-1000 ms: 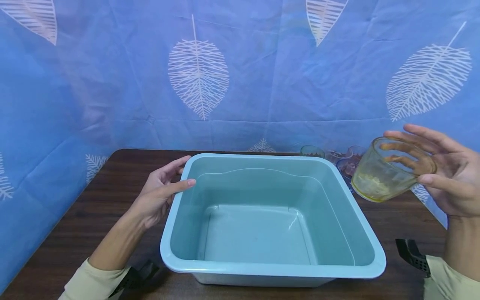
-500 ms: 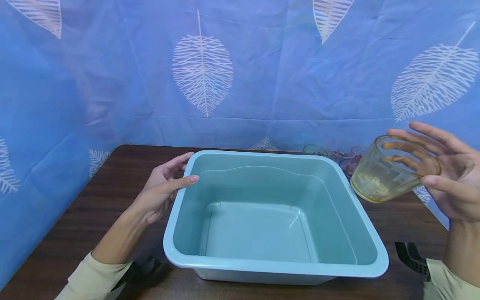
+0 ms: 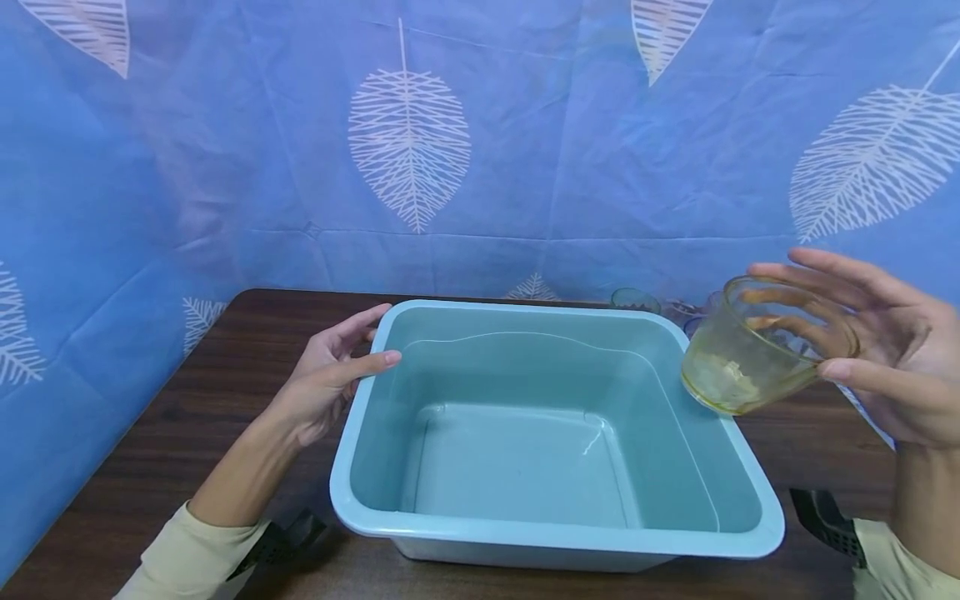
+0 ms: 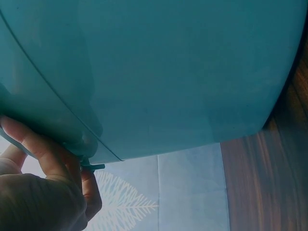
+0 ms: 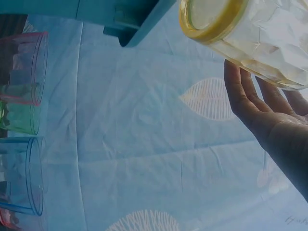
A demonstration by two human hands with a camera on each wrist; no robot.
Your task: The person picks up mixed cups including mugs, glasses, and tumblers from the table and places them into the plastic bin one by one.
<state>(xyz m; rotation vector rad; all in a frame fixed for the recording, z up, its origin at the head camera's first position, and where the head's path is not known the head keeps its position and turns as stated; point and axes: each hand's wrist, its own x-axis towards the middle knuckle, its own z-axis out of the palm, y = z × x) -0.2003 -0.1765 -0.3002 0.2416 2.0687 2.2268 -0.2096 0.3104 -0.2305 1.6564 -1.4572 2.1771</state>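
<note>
A light blue plastic basin (image 3: 555,535) stands on the table. My left hand (image 3: 324,383) grips its left rim, thumb over the top and fingers underneath; the left wrist view shows that hand (image 4: 53,178) against the basin's outer wall (image 4: 178,82). Above the basin's right rim, my right hand (image 3: 892,358) holds a clear, yellow-tinted cup (image 3: 742,367) between thumb and fingers, near its mouth. The cup is tilted, its base toward the basin. In the right wrist view, the cup (image 5: 264,38) shows a yellow base edge and faceted sides.
Behind the basin's far right corner stand several clear cups, partly hidden. The right wrist view shows a pink-rimmed cup (image 5: 24,72), a green cup (image 5: 21,115) and a blue-rimmed cup (image 5: 21,173). A blue leaf-print cloth (image 3: 525,150) hangs behind the dark wooden table (image 3: 187,400).
My right hand has carried the yellow-tinted cup leftward, so it now overlaps the basin's right rim. My left hand keeps its hold on the basin. The head view has shifted slightly.
</note>
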